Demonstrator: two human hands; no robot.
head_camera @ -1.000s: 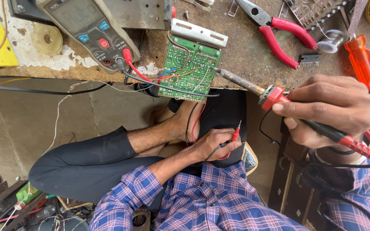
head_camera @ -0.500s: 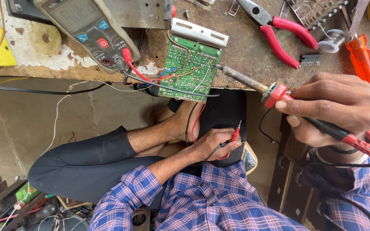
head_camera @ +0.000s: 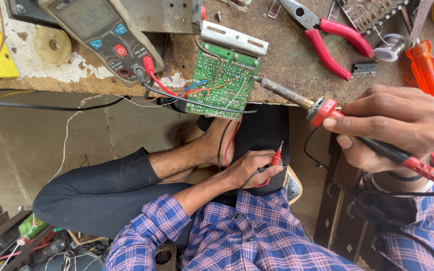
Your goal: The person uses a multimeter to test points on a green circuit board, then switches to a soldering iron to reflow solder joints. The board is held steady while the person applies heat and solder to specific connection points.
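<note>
The left hand lies low, below the green circuit board, fingers closed around a red probe; its cable partly hides under the palm. Up right of it, the right hand grips the soldering iron tightly, tip touching the board's edge on the worktop.

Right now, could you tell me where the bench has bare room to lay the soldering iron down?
A bare strip lies between the circuit board and the red pliers, though the soldering iron crosses it. The right end is crowded: orange screwdriver, solder spool, black chip.
</note>
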